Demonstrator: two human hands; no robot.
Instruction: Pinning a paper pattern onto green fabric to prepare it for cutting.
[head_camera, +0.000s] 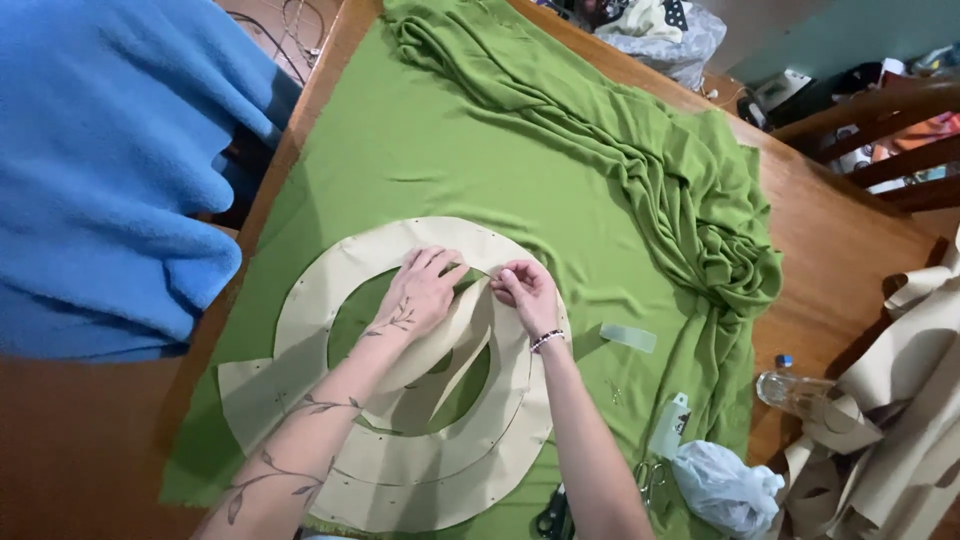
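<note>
Landmark: ring-shaped paper pattern (400, 455) on green fabric (420, 150).

Above pattern: flat fabric, open passage up to table's far end. Upper right of pattern: bunched fabric folds (640, 170), raised ridge running diagonally, blocks low passage. Right of pattern: small pale strip (628, 337), then flat fabric, passable. Lower right of pattern: small white bottle (672, 425), scissors (555, 515), crumpled plastic bag (725, 490), clear bottle (795, 390), crowded. Left of pattern: narrow strip of wooden table (90, 450), overhung by blue fleece (110, 170). Over pattern centre: left hand (425, 290) and right hand (525, 290), occupied. Far right of pattern: curled brown paper (900, 420).
</note>
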